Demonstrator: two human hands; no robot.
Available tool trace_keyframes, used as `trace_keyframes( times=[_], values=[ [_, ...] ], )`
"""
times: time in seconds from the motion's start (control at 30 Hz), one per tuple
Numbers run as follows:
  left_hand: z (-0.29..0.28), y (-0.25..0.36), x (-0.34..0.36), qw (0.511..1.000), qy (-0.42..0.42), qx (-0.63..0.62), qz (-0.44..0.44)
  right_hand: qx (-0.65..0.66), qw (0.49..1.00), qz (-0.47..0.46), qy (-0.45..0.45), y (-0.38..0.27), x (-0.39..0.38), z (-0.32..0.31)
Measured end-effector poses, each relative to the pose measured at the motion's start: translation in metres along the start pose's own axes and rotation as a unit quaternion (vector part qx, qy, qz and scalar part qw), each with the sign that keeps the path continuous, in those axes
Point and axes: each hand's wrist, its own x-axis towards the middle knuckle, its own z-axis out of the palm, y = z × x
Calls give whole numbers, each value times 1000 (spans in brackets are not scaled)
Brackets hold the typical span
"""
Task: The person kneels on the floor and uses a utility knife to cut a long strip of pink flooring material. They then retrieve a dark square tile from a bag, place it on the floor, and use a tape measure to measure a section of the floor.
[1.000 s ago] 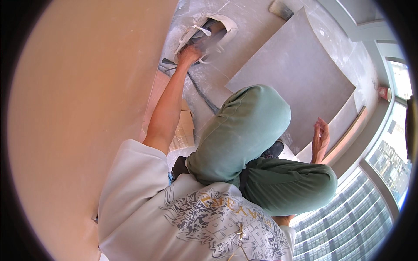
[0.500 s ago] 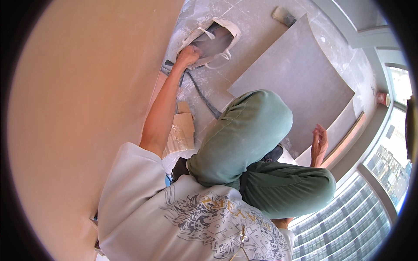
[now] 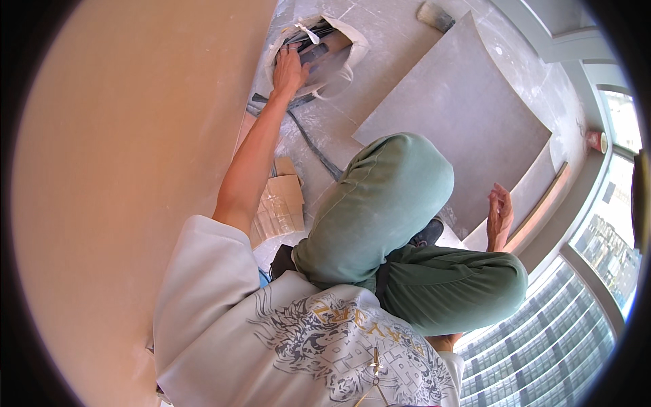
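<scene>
At the far left of the floor stands a whitish open-topped bag (image 3: 358, 42) with a rolled rim and loose straps. My left hand (image 3: 289, 71) reaches into its mouth, fingers stretched and thumb apart, over dark items (image 3: 314, 55) whose kind I cannot make out. Nothing shows in its grip; the fingertips touch or hover over the contents, I cannot tell which. Out to the right, beyond my bent knee, my right hand (image 3: 500, 214) is raised with loosely bent fingers apart and holds nothing. A large grey sheet (image 3: 468, 115) lies on the floor nearby.
A tan board or wall (image 3: 135, 169) rises close on my left. A dark cable (image 3: 315, 146) crosses the dusty floor beside a piece of cardboard (image 3: 281, 203). A brush-like tool (image 3: 436, 17) lies at the back; a wooden strip (image 3: 542, 203) and red cup (image 3: 597, 141) are near the windows.
My left hand has gone from closed at the bag's near edge to spread fingers farther inside it. More dark contents now show. My right hand has barely moved.
</scene>
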Motion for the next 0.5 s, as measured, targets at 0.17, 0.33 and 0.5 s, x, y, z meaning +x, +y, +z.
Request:
trace_keyframes(
  times=[0.17, 0.33, 0.5],
  values=[
    [-6, 1, 15, 987, -143, 77, -10, -10, 1000, 5, -3, -2, 0, 1],
    [-18, 6, 30, 983, -172, 67, -12, -13, 1000, 7, -7, -2, -1, -2],
    [-32, -10, 55, 967, -248, -46, -26, -1, 1000, -8, -5, -6, -2, -2]
  ],
)
